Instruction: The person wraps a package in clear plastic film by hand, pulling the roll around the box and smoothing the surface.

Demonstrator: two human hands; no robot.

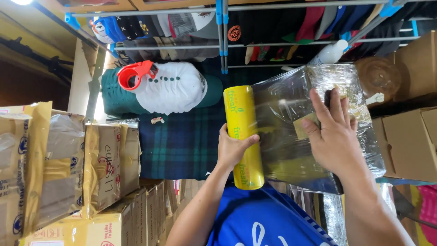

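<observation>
Two hands wrap a parcel in clear plastic film

On the far left stand stacked cardboard boxes (109,168), and next comes a white and green cap (168,89) with a red tape holder (136,74) on it. The left hand (233,148) is closed around the yellow film roll (243,136). Film runs from the roll to the wrapped parcel (314,123), maybe a box. The right hand (334,132) lies open and flat on top of it
</observation>
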